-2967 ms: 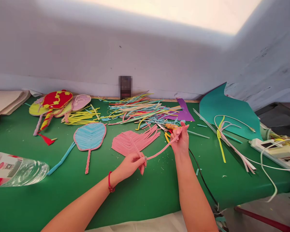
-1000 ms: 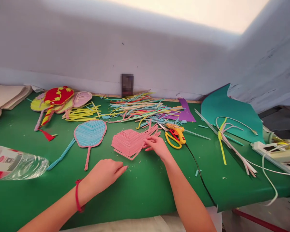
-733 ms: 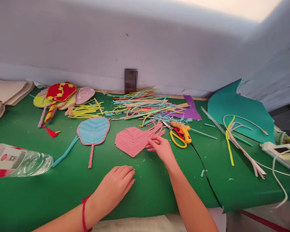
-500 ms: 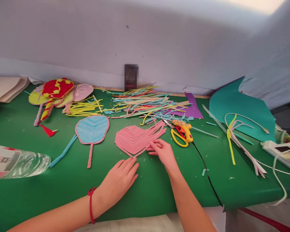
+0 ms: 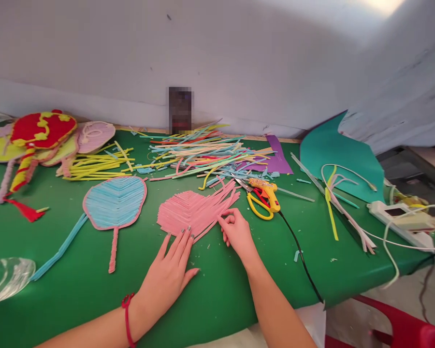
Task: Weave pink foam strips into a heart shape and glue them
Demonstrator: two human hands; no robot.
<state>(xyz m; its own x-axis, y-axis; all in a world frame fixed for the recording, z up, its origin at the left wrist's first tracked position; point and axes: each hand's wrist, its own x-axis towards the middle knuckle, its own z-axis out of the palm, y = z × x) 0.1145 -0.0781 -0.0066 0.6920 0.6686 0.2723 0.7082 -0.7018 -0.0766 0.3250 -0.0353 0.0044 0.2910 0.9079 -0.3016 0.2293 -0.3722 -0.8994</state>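
Note:
A pink leaf-shaped piece (image 5: 188,208) made of pipe cleaners lies flat on the green table, its loose strip ends fanning out to the upper right. Fingers spread, my left hand (image 5: 170,263) rests flat with its fingertips on the piece's lower edge. At the lower right edge, my right hand (image 5: 237,234) pinches the end of a pink pipe cleaner (image 5: 209,227) between thumb and forefinger. To the left lies a blue fan (image 5: 115,202) with a pink rim and handle. Scissors with yellow handles (image 5: 260,208) and a yellow glue gun (image 5: 270,193) lie just right of the loose ends.
Several finished fans (image 5: 45,129) overlap at the back left. A heap of coloured pipe cleaners (image 5: 203,152) sits against the wall. A clear bottle (image 5: 7,280) lies at the left edge. Teal sheet (image 5: 340,159), power strip (image 5: 402,222) and the glue gun's black cord (image 5: 299,246) are on the right.
My left hand has moved up and flattened onto the piece's lower edge, fingers spreading apart. My right hand still pinches at the right edge. The view has shifted to the right.

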